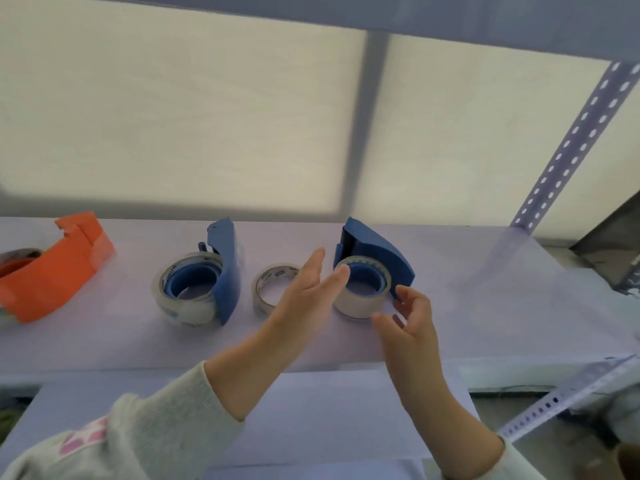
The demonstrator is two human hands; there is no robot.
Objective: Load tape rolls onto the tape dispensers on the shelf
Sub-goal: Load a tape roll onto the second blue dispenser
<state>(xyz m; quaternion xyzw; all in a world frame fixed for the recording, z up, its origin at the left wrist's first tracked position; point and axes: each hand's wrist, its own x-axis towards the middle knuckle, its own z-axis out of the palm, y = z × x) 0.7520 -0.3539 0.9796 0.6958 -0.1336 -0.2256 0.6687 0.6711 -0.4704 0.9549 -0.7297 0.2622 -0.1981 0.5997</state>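
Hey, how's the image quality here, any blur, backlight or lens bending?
Head view: both hands, left and right, show soft motion blur; the translucent back panel glows with backlight, dimming the shelf; wide-angle distortion tilts the perforated upright.

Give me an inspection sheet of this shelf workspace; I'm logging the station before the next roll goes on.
Surface: pale shelf board, nothing spilled.
Job's things: right blue dispenser and middle blue dispenser each carry a roll; orange dispenser at left, its roll mostly hidden; loose tape roll between the blue ones.
Clutter: nothing seen.
Grippers: left hand open, fingers at the right roll; right hand open beside it.
Cables: nothing seen.
Surroundings: perforated metal upright, translucent back panel.
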